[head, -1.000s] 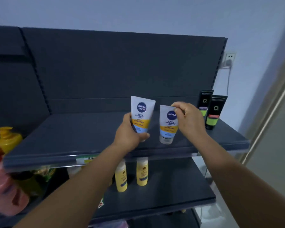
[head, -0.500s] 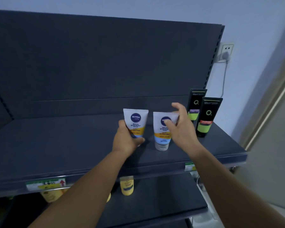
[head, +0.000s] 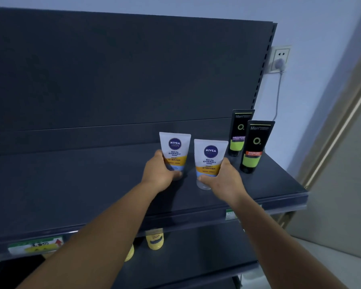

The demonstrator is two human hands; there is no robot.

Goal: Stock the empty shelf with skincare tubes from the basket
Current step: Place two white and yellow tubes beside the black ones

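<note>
Dark shelf (head: 92,184) with tall dark back panel (head: 133,69); left hand (head: 157,174) curled round left tube (head: 174,151), right hand (head: 223,180) curled round right tube (head: 209,161), both upright on shelf; black tubes (head: 255,147) right of right grip; pale wall (head: 311,28), socket (head: 280,59) above.

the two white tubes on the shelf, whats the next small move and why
Probably let go of both. The left hand grips the left white tube and the right hand grips the right white tube; both stand upright, caps down, on the shelf beside the two black tubes.
</note>
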